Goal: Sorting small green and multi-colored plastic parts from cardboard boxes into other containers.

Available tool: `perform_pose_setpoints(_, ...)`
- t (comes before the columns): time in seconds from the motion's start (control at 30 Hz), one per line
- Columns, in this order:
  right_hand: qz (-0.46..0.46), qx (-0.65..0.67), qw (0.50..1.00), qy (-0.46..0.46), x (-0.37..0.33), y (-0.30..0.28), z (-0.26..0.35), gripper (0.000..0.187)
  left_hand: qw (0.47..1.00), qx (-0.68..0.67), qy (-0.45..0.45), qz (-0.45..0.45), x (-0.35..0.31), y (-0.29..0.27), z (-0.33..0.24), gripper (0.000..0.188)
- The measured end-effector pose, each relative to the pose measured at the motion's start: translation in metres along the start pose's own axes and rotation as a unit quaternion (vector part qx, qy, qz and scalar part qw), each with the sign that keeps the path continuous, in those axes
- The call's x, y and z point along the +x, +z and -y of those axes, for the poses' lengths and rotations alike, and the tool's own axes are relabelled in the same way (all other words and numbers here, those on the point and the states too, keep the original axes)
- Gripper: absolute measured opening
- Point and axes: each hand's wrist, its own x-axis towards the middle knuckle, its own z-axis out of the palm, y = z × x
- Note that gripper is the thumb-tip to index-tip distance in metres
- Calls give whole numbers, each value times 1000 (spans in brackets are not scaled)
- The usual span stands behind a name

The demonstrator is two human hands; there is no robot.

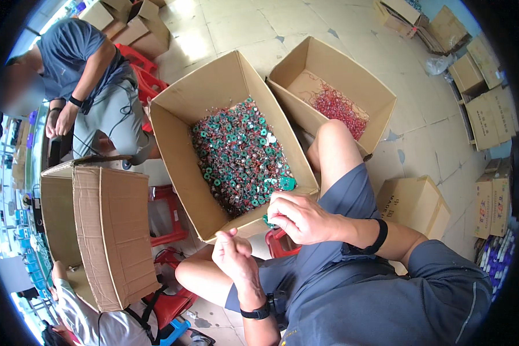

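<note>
My right hand (pixel 300 216) is closed over the near edge of a large cardboard box (pixel 181 141). A small green circuit board (pixel 269 221) shows under its fingers, mostly hidden by them. My left hand (pixel 234 256) is apart from it, just in front of the box's near corner, thumb and fingers curled together; I cannot make out what they hold, if anything. Inside the large box lies a heap of small round green circuit boards (pixel 239 153) mixed with red wires and metal parts. A larger green piece (pixel 287 183) rests at the heap's near right edge, beyond my right hand.
A second cardboard box (pixel 294 63) with red wires (pixel 340 109) stands beyond my knee. At left is a tall open carton (pixel 118 230) near red stools (pixel 168 216). One person (pixel 92 75) sits far left, another (pixel 98 323) near left. More cartons (pixel 490 115) line the right.
</note>
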Motion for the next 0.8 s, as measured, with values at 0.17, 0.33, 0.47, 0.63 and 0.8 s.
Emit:
perform_pose_setpoints(0.17, -11, 79, 993, 83, 0, 3, -5, 9, 986, 158, 55, -21, 2, 32, 11, 33)
perform_pose_setpoints(0.33, 13, 155, 980, 120, 0, 2, -2, 10, 892, 389, 189, 135, 3, 43, 7, 62)
perform_pose_setpoints(0.47, 43, 212, 964, 155, -1, 1, 0, 12, 856, 446, 225, 134, 6, 44, 9, 59)
perform_pose_setpoints(0.63, 28, 257, 947, 193, -5, 3, -5, 14, 898, 368, 201, 131, 5, 45, 10, 55)
perform_pose_setpoints(0.8, 35, 277, 937, 210, -4, 3, -2, 15, 909, 340, 215, 107, 4, 48, 11, 50)
